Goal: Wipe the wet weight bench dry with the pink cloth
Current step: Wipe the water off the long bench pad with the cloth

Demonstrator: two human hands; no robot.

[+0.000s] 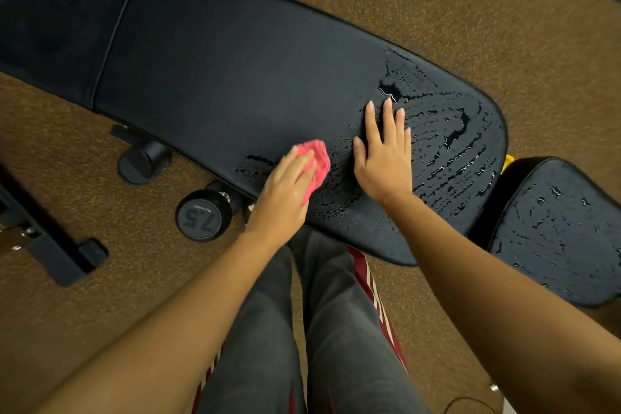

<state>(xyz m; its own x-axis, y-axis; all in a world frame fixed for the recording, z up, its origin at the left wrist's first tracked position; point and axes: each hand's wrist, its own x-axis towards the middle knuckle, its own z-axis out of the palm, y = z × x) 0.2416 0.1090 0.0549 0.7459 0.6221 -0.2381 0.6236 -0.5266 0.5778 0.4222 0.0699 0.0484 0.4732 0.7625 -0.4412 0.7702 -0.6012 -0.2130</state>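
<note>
Beside the black padded vinyl weight bench (235, 60) lies a black round dumbbell (198, 219), at the bench's wet near edge the left hand (285, 188) grasps the crumpled pink cloth (317, 158), and the right hand (383, 158) rests flat, released, on the bench's wet top.

A long black worktop (235, 60) runs diagonally from upper left to lower right. Its upper-left stretch lies bare, open room for a sweep along the pad. On the wet lower-right end two hands sit side by side. The left hand (285, 188) holds a cloth (316, 158) by the near edge. The right hand (383, 158) lies flat just beside it, across the way to the rounded end. Past a narrow gap lies a seat pad (554, 228). Below the near edge, a dumbbell (198, 218) and a frame foot (144, 161) crowd the floor (437, 10). The person's legs (302, 329) stand close to the worktop.
</note>
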